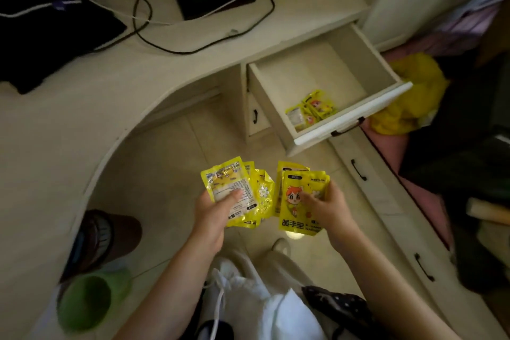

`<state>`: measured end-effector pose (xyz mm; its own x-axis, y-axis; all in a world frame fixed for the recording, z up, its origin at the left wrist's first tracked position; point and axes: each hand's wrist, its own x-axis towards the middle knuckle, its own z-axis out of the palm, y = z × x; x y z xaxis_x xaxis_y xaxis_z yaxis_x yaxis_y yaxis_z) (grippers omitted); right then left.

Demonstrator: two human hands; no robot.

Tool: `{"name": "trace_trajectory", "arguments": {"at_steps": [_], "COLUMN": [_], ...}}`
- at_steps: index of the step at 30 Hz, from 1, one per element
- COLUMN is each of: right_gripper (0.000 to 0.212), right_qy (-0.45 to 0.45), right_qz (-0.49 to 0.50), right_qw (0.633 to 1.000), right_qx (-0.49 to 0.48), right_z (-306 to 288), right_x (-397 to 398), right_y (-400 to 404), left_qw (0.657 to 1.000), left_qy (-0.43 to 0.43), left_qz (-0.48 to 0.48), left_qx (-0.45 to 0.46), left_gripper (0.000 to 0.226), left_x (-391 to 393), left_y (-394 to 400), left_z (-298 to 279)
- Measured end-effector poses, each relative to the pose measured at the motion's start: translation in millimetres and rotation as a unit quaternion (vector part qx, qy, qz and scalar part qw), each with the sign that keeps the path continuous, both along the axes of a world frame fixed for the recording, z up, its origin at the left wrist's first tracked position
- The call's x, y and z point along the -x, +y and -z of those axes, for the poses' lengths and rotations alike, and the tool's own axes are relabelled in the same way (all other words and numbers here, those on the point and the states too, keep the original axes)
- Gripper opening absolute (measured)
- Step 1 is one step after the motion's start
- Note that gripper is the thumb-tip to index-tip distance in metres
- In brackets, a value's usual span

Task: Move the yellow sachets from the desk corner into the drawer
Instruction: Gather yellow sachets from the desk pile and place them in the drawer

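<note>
Head view: single wide-angle camera, worn on head, facing forward and steeply down. Near field: both forearms, left hand (211,214), right hand (328,208). Middle: open drawer (356,119). Far top: curved desk (91,107). Edges bowed by lens. No second view.

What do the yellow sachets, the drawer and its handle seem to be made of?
Yellow sachets: probably glossy plastic film; they crinkle and show bright glints in both hands.
Drawer: likely painted or laminated wood board, cream and smooth with a moulded front; which one is unclear.
Handle: dark and thin, perhaps metal, but too small to tell.
</note>
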<state>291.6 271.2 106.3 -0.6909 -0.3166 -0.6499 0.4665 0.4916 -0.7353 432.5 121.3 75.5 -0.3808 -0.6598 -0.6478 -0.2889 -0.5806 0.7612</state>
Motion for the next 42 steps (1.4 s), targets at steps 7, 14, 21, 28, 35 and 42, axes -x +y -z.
{"name": "trace_trajectory", "arguments": {"at_steps": [7, 14, 21, 28, 35, 42], "right_gripper": [0.027, 0.029, 0.026, 0.025, 0.022, 0.025], "right_qy": [0.009, 0.008, 0.025, 0.038, 0.031, 0.017], "right_qz": [0.064, 0.070, 0.069, 0.064, 0.042, -0.036], "right_qw": [0.998, 0.997, 0.997, 0.997, 0.999, 0.999], "right_qx": [-0.012, -0.018, 0.004, 0.012, -0.015, -0.022], "right_z": [-0.3, 4.5, 3.1, 3.1, 12.6, 22.3], "right_x": [65.5, 128.8, 205.0, 273.2, 335.9, 407.0], "right_y": [61.1, 56.8, 14.1, -24.9, -37.2, -41.8], "left_qw": [0.998, 0.998, 0.998, 0.998, 0.997, 0.994], "left_qy": [-0.001, 0.001, 0.001, -0.027, -0.058, -0.090], "left_qz": [0.055, 0.057, 0.054, 0.057, 0.038, -0.030], "left_qx": [-0.002, 0.000, -0.007, -0.011, -0.036, -0.047], "left_gripper": [0.033, 0.029, 0.029, 0.036, 0.051, 0.056], "left_x": [80.4, 145.2, 224.8, 283.6, 327.4, 384.3], "left_y": [44.8, 31.3, -13.3, -46.5, -48.5, -31.0], "left_z": [3.2, 6.3, 19.3, 31.3, 37.2, 43.8]}}
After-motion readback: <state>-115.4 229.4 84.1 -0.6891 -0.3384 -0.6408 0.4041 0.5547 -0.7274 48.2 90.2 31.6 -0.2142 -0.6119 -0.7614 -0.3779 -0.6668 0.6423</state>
